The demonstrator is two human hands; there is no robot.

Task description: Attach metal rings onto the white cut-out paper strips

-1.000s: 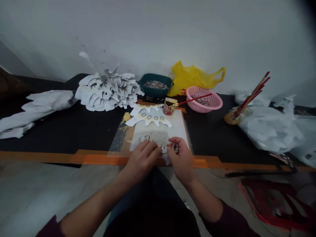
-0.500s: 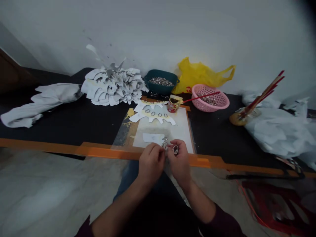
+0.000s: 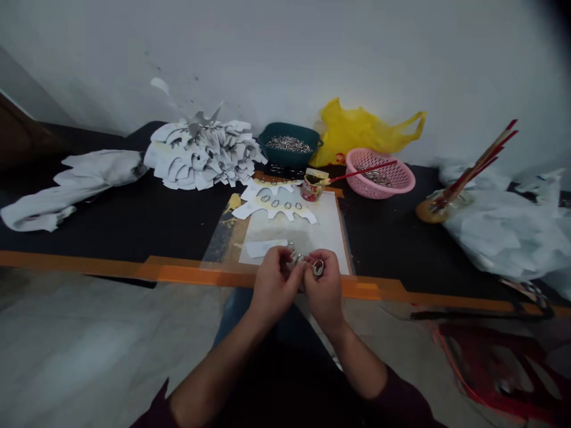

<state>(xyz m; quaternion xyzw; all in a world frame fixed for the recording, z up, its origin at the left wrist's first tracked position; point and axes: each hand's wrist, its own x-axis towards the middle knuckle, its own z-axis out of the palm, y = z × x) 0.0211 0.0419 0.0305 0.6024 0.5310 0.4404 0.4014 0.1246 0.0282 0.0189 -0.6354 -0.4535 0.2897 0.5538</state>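
Note:
My left hand (image 3: 274, 282) and my right hand (image 3: 325, 288) meet at the near edge of the work sheet, thumbs together. Silvery metal rings (image 3: 318, 267) show in the closed fingers of my right hand, with another ring (image 3: 299, 258) between the hands. My left hand is closed in a pinch, and what sits in its fingertips is hidden. A white strip (image 3: 266, 246) sticks out beyond my left fingers; whether they touch it I cannot tell. Behind lie white cut-out pieces (image 3: 279, 209) with several oval rings along them.
A small cup (image 3: 311, 190) with a red-handled brush stands behind the cut-outs. A pink basket (image 3: 392, 183) and a green basin (image 3: 292, 156) hold metal pieces. Stacked white cut-outs (image 3: 205, 157) lie at left. A jar of sticks (image 3: 430, 211) and white plastic bags (image 3: 504, 238) are at right.
My left hand has turned, its thumb now laid toward the right thumb and its fingers curled above. The white strip has shifted left. Rings remain in my right hand.

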